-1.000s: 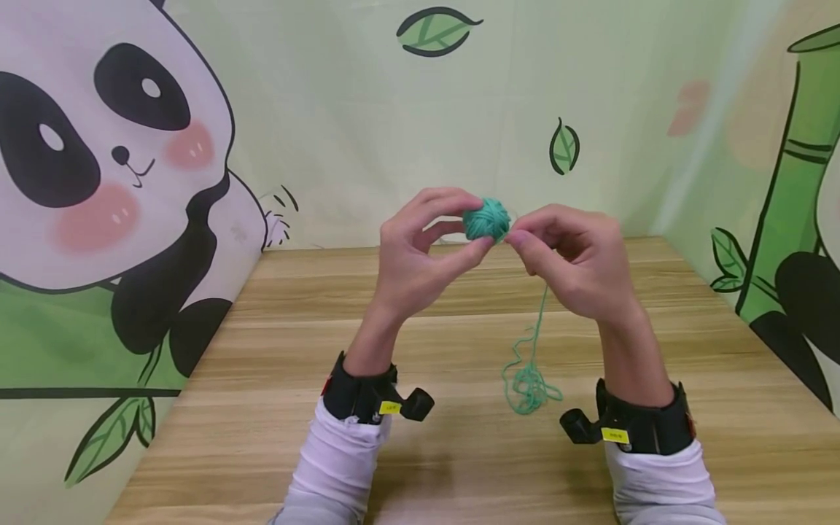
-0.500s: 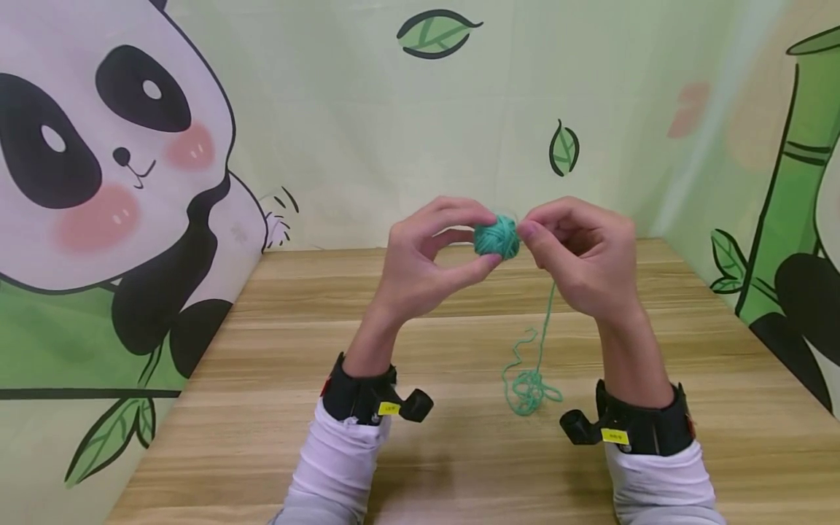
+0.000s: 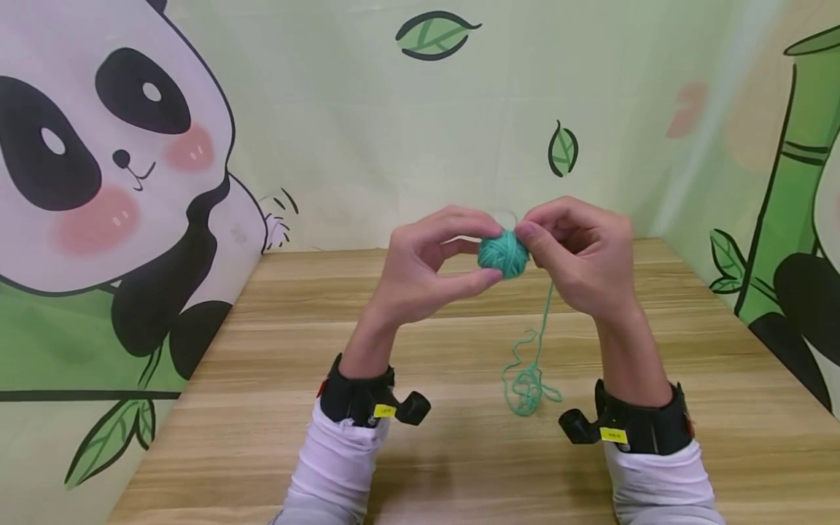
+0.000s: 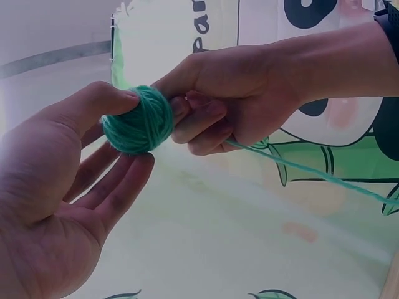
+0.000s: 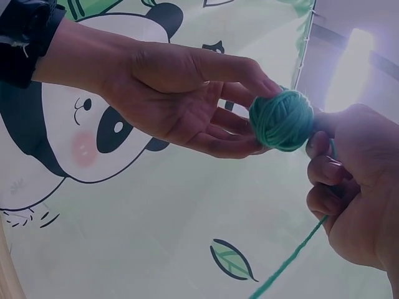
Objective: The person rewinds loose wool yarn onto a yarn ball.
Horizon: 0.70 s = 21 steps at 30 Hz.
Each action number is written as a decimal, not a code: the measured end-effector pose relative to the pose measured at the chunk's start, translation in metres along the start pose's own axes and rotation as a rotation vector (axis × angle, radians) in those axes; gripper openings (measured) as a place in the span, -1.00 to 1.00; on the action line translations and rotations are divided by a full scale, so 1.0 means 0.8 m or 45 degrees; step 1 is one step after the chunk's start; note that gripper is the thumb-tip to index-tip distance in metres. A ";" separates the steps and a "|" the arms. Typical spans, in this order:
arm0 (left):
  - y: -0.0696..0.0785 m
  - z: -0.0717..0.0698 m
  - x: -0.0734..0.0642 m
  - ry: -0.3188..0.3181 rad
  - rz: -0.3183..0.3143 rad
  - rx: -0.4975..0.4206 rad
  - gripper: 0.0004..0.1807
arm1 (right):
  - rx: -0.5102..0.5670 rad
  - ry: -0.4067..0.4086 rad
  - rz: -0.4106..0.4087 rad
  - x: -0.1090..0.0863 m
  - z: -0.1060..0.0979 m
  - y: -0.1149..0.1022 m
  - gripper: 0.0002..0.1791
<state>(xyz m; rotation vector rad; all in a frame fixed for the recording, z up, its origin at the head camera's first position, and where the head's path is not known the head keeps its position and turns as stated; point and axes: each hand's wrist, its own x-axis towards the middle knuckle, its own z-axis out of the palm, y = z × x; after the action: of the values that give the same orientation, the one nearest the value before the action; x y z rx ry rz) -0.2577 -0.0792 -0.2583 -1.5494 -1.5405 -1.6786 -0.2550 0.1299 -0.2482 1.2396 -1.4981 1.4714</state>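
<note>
A small ball of teal yarn (image 3: 503, 255) is held up above the table between the thumb and fingers of my left hand (image 3: 426, 270). Close against its right side, my right hand (image 3: 584, 255) pinches the yarn strand between thumb and forefinger, the other fingers curled in. From beneath that hand the strand (image 3: 546, 313) runs down to a loose tangle of yarn (image 3: 527, 390) on the wood. In the left wrist view the wound ball (image 4: 138, 120) shows its wraps, and the strand (image 4: 312, 172) leaves the curled right fingers. The right wrist view shows the ball (image 5: 282, 119) between both hands.
The wood-grain table (image 3: 262, 437) stretches under both arms. A backdrop cloth (image 3: 328, 109) printed with pandas, leaves and bamboo stands behind it. Black wrist straps with small cameras sit on both wrists, the left one (image 3: 357, 394) and the right one (image 3: 646, 415).
The ball and my left hand have moved slightly down and to the right. My right hand has shifted a little up and right, then held beside the ball. The tangle stays put.
</note>
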 end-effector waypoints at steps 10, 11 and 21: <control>-0.006 -0.002 -0.003 -0.046 0.001 -0.078 -0.53 | 0.024 -0.028 0.029 -0.001 -0.001 0.002 -0.59; -0.006 -0.002 -0.003 -0.051 0.002 -0.082 -0.52 | 0.027 -0.032 0.032 -0.001 -0.002 0.002 -0.59; -0.005 -0.003 -0.003 -0.074 -0.003 -0.112 -0.52 | 0.026 -0.072 0.055 -0.001 -0.003 0.001 -0.57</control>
<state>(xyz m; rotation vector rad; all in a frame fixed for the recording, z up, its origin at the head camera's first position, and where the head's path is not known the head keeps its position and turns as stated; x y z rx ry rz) -0.2609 -0.0807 -0.2614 -1.6544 -1.5158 -1.7385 -0.2556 0.1327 -0.2491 1.2778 -1.5596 1.4948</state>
